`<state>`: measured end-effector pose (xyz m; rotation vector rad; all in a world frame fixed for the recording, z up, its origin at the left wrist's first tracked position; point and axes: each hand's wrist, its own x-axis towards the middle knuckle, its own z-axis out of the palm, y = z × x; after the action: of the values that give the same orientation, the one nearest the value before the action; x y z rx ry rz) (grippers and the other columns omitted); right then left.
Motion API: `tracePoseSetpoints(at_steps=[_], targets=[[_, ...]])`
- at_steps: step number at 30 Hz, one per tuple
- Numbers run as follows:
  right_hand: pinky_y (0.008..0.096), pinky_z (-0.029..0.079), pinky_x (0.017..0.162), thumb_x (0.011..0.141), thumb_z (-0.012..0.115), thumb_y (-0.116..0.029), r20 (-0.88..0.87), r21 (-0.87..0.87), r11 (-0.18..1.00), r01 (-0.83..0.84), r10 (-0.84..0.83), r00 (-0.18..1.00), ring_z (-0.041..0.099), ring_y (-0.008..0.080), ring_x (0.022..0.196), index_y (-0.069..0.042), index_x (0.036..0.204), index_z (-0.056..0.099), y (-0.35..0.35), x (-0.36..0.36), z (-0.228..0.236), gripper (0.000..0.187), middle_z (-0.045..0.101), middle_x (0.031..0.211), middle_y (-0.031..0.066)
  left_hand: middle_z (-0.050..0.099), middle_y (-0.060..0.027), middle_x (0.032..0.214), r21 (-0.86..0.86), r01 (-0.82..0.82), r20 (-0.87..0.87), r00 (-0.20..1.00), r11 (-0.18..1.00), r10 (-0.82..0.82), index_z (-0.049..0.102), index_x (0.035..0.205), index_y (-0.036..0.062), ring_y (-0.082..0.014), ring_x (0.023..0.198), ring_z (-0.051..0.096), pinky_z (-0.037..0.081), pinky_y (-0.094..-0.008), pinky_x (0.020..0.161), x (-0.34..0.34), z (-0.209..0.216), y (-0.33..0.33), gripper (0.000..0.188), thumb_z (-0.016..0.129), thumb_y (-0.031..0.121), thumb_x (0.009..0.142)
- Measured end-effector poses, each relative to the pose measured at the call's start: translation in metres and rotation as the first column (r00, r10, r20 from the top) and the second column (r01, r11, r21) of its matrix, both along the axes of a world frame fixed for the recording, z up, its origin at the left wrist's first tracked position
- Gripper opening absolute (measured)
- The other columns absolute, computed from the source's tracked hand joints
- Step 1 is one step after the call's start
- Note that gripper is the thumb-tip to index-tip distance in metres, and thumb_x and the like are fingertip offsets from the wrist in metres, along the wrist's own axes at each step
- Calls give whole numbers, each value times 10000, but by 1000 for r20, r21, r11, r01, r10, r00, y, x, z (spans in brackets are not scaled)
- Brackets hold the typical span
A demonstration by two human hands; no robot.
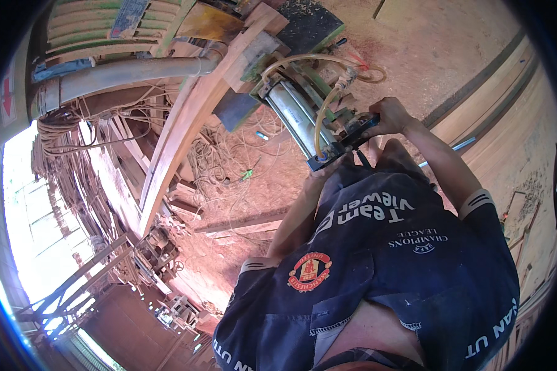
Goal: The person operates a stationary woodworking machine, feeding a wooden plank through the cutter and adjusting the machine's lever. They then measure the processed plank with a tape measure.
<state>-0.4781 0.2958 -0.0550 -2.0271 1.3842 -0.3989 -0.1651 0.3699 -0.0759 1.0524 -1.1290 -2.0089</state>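
Note:
A silver pneumatic cylinder [296, 117] with dark end caps sits in front of my chest, slanting from the machine toward me. My right hand [391, 115] is closed around a black handle [362, 130] beside the cylinder's near end. At that same end, my left hand [332, 167] touches or lies against the dark end cap [322, 159]; its fingers are mostly hidden. A yellowish air hose [319, 117] loops along the cylinder. Beyond its far end, a long curved wooden beam [189, 120] runs down to the left.
A grey pipe [130, 77] and a green slatted machine housing [99, 21] stand at the upper left. Tangled cords [213, 161] and wood offcuts lie on the dusty floor. Long boards [489, 105] line the right side. Stacked timber [74, 185] is at the left.

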Motion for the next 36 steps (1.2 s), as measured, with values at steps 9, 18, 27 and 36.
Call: tracePoseSetpoints(at_steps=[9,18,27,36], targets=[[466,491,645,614,819,-683,104,-26,1000,-3,6,995,655,383,688,-53,705,638,3,-6,1,662,634,685,153,704,-86,976,-264,205,479,876,942,-56,631,1229,32,-154,798,667,523,-305,655,-55,90,-34,334,719,237,981],[481,457,631,632,810,-711,281,53,998,-34,18,960,624,426,701,-33,730,593,-5,-36,-35,718,587,688,180,700,-79,805,-204,320,705,704,925,-88,676,1174,15,-146,719,669,513,-295,625,-84,115,-49,363,763,284,946],[474,429,591,624,775,-784,363,105,993,-53,11,932,589,424,641,-21,725,580,-7,-44,-51,794,564,648,176,759,-130,935,-275,295,661,750,915,-43,690,1172,4,-186,848,733,571,-321,796,-77,83,-44,355,768,258,936],[466,431,579,667,811,-670,391,145,985,-94,30,920,599,394,613,-29,698,595,-10,-47,-48,677,576,622,177,747,-144,846,-294,311,746,666,904,13,716,1122,14,-211,750,721,563,-338,689,-85,112,-46,369,802,299,904]])
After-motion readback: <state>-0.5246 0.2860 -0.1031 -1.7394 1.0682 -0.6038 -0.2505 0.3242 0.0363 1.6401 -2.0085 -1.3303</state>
